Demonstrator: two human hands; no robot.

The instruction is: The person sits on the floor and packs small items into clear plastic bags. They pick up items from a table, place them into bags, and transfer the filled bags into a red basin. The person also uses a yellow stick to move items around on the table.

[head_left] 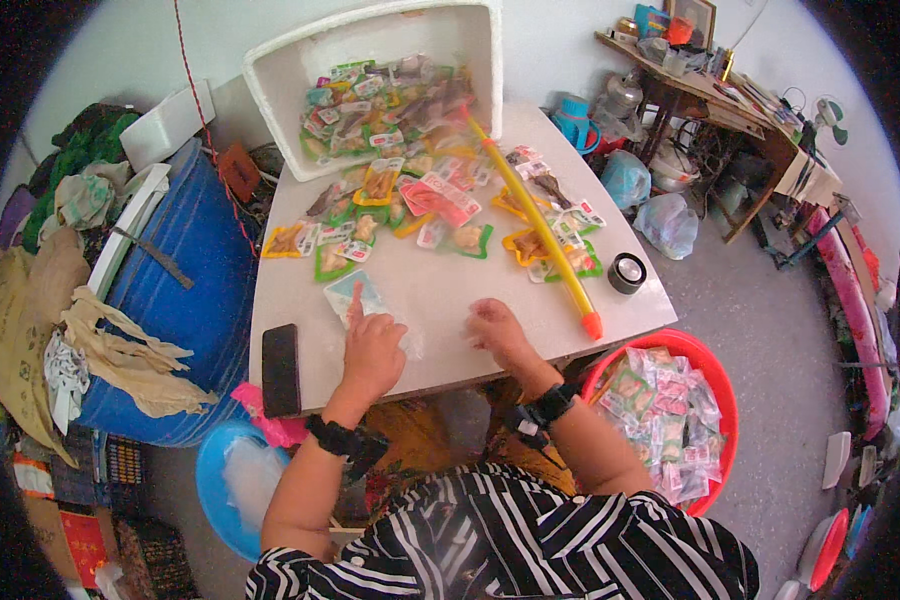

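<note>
My left hand [373,352] rests on the white table, its index finger stretched over a flat clear packet with a pale blue print [368,288]. The other fingers lie loosely bent on clear plastic. To its right, my right hand [502,335] hovers over the table's near part, fingers curled in and slightly blurred; whatever they may hold is hidden. Beyond both hands spreads a loose pile of small sealed snack packets [440,200], green, yellow and red. More packets [385,105] fill a white foam box [260,85] tipped on its side at the far end.
A yellow tube with orange ends [540,225] lies slanting across the table's right half, beside a round black-rimmed object [627,272]. A black phone [281,370] sits at the left edge. Below stand a red basin [727,400] of packets and a blue basin [213,500] with clear plastic.
</note>
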